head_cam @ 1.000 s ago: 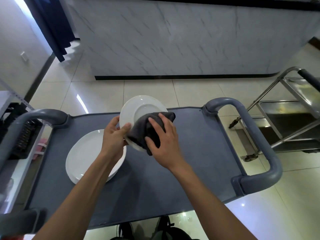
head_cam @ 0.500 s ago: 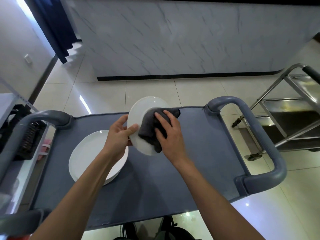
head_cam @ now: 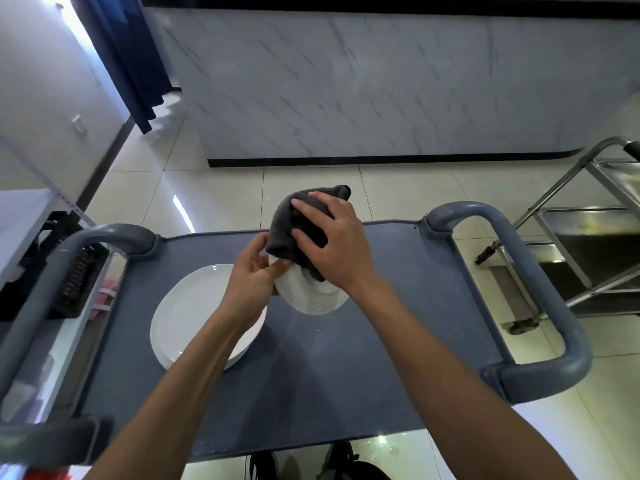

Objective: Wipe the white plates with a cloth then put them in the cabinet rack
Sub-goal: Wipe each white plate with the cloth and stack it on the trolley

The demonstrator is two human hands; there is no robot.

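On the cart (head_cam: 311,393), a stack of plates (head_cam: 194,313) waits by the left edge. Above the middle, the left hand (head_cam: 254,275) pinches the held plate (head_cam: 308,296) by its rim. The right hand (head_cam: 332,244), spread flat on the cloth (head_cam: 294,223), has swept from the plate's face up over its far edge. Wiping seems nearly done; racking remains.

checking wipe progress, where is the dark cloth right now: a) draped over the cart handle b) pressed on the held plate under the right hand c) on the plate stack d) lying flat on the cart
b: the right hand presses the dark cloth onto the tilted plate, which the left hand steadies above the cart.
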